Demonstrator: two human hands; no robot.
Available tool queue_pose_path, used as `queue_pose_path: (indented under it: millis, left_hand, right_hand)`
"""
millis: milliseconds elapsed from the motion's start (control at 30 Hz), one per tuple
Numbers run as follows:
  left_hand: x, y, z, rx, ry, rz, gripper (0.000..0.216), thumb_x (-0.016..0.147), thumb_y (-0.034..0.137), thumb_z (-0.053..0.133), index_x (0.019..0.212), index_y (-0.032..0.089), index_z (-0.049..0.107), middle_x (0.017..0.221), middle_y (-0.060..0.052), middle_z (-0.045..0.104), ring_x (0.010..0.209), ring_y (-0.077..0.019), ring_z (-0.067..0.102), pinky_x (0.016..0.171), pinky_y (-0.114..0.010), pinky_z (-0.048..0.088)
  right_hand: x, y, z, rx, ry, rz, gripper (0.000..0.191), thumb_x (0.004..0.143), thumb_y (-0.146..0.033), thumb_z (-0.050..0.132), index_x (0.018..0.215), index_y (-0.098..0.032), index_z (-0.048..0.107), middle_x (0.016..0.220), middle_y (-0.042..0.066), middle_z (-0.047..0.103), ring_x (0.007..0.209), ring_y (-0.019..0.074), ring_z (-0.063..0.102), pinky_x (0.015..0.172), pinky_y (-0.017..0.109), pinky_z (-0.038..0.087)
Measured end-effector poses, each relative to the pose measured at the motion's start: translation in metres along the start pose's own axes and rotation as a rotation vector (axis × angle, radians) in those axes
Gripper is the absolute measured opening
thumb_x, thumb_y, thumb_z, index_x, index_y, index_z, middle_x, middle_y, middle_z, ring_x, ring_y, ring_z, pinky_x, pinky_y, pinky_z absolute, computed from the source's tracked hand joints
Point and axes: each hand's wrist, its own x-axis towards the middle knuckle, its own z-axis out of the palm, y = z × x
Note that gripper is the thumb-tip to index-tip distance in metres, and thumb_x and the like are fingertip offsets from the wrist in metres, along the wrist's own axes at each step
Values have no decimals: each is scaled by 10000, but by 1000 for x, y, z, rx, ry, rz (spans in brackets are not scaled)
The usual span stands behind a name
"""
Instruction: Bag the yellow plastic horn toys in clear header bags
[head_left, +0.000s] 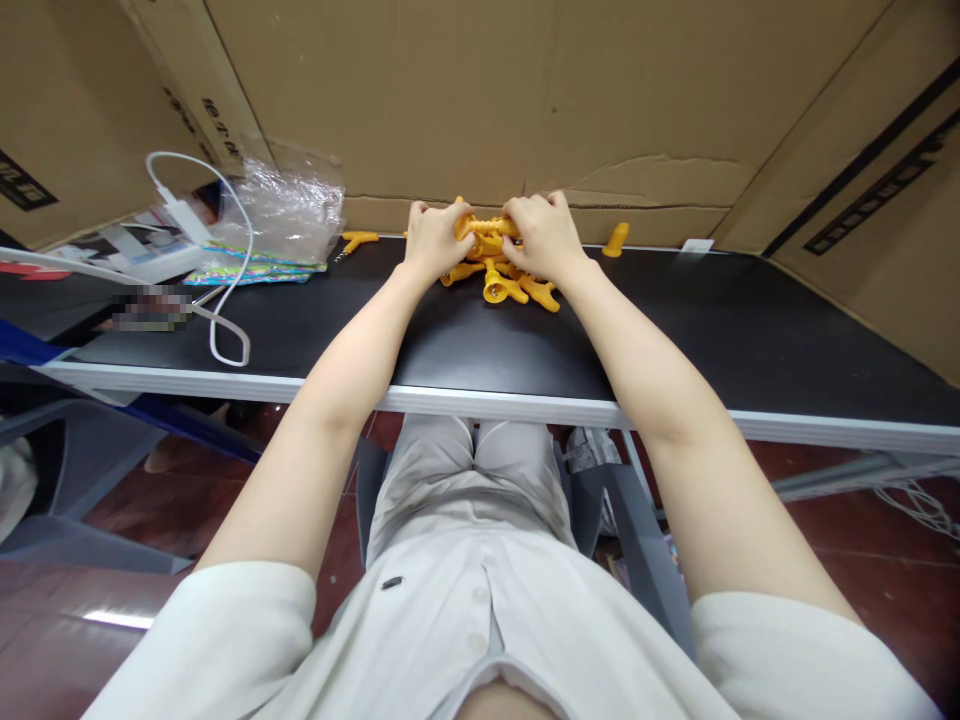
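Observation:
On the black tabletop, near its back edge, my left hand and my right hand work close together. Between them runs a yellow ribbed plastic piece, with the fingers of each hand closed on one end of it. Just under and in front of it lie several loose yellow plastic parts, among them a part with a round cup-like end and a forked part. My fingers and the ribbed piece hide some of this heap.
A small yellow part with a dark spiral tip lies to the left. Beyond it are clear plastic wrap, a colourful packet and a white cable. A yellow peg-like part stands right, before the cardboard wall.

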Motion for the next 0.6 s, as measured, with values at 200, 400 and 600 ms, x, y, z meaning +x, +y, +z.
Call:
queue_pose_path:
  millis: [200,400,600]
  left_hand:
    - [0,2,-1,-8,-4,0,384,924,273,572,1261,256,756,1110,-99,830,1181,-329,723,1205,-538,403]
    - [-2,10,-4,-15,-90,-59,363,915,260,584,1229,226,762,1192,-135,815,1273,-378,683,1204,-570,409]
    - [-3,14,-6,0,-114,-56,367,936,276,582,1252,210,755,1229,-137,807,1282,-371,682,1208,-549,410]
  right_hand:
    - [-2,-3,-7,6,36,-22,404,1076,-292,324,1338,-204,618,1342,183,701,1325,388,552,1162,636,338]
    - [-2,-7,-11,-7,-10,-6,498,1040,-164,255,1320,-160,667,1374,212,691,1350,394,547,1184,671,318]
    - [0,0,-3,-4,75,-23,471,1075,-221,264,1331,-163,655,1330,198,684,1359,404,544,1183,681,322]
